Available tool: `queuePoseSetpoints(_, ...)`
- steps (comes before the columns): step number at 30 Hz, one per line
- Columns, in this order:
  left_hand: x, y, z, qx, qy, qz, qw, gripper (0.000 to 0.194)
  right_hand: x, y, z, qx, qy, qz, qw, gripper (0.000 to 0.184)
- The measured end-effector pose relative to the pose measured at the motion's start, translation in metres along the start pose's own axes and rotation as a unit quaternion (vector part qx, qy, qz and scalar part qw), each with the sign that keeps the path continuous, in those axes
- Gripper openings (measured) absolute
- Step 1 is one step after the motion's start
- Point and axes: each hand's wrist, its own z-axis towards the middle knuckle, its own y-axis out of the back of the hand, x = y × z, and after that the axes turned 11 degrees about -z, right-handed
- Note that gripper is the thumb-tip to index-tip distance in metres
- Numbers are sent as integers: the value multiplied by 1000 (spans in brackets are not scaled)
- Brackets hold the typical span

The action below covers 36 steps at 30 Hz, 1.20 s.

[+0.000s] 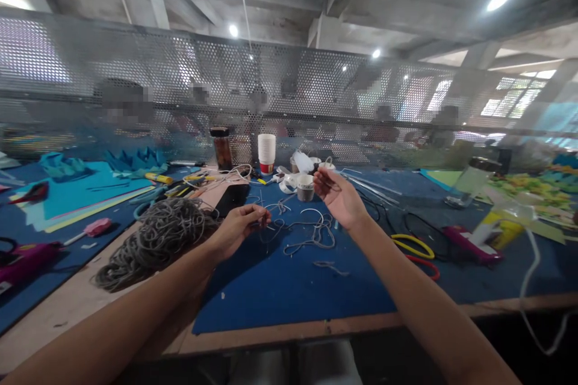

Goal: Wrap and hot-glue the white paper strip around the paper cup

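Observation:
My left hand [244, 225] is closed in a pinch above the blue mat [289, 295]. A thin grey cord [279, 230] hangs at its fingertips. My right hand [339, 197] is raised to the right, thumb and fingers drawn together; what they hold, if anything, is too small to make out. Between and below the hands, a loose grey cord [311, 243] lies in loops. Just left of my right hand, a small cup [305, 188] wrapped partly in grey stands on the mat. Beside my left forearm lies a big tangled heap of grey cord [158, 237].
Stacked paper cups [267, 153] and a dark-lidded jar [221, 149] stand at the back, before a perforated metal screen [280, 84]. Glue guns [474, 245] lie at both sides. At right are yellow and red loops [413, 245] and a clear jar [472, 183]; coloured sheets [90, 189] lie left.

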Motion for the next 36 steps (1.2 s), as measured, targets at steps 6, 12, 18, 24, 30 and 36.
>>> queuePoseSetpoints(6,-1,2,2,-12,6,12,1000,23,-9,-5,-2,-51,57,-71,995,29)
queuePoseSetpoints(12,3,2,3,-24,7,42,999,26,-20,-7,-3,-86,56,-116,988,25)
queuePoseSetpoints(18,-5,-1,0,-89,-98,115,985,15,-33,-14,-9,-39,10,-133,990,28)
queuePoseSetpoints(24,-13,-20,-14,10,-49,58,997,15,-34,-32,-24,71,-46,-102,991,23)
queuePoseSetpoints(30,-3,-29,-24,84,87,-24,992,14,-36,-35,-32,180,-123,-60,974,37)
queuePoseSetpoints(36,0,-28,-23,91,91,-21,991,15,-31,-34,-32,167,-100,-125,973,21)
